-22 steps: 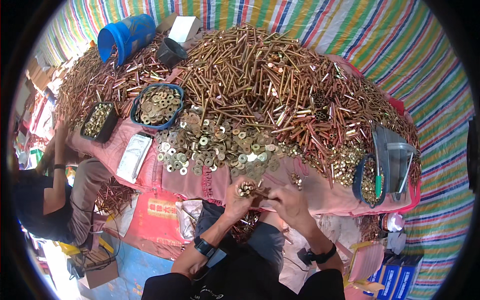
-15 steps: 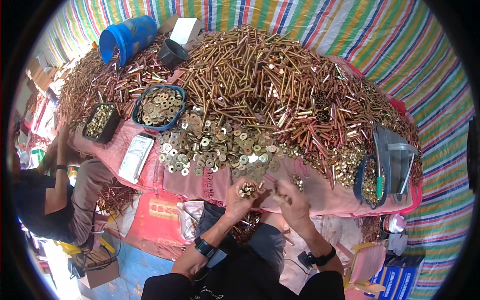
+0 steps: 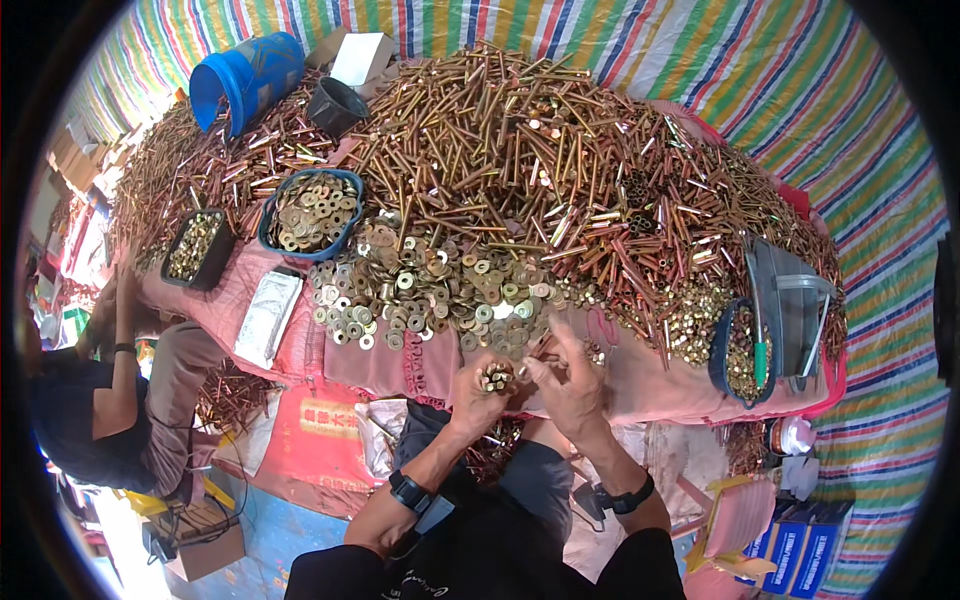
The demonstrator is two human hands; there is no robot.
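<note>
My left hand [image 3: 472,398] is closed round a bundle of metal bolts [image 3: 494,377], their brassy ends facing up. Close beside it on the right is my right hand [image 3: 575,385]. Its index finger is stretched out and its thumb is apart, near the bundle; I make out nothing held in it. Just beyond both hands lies a heap of flat round washers [image 3: 430,290] on the pink cloth [image 3: 380,365]. Brassy nuts [image 3: 690,325] are piled to the right, partly spilling toward my right hand.
A large mound of metal rods [image 3: 520,150] covers the far side. Washers fill a blue tub [image 3: 360,215]; nuts fill a dark tray [image 3: 226,262] and a basin [image 3: 718,365]. A blue bucket [image 3: 270,75] lies tipped. Another person [image 3: 85,400] sits at left.
My right hand has turned and moved slightly left, closer to the bundle, with its index finger now stretched toward the washers. My left hand stays closed on the bolts.
</note>
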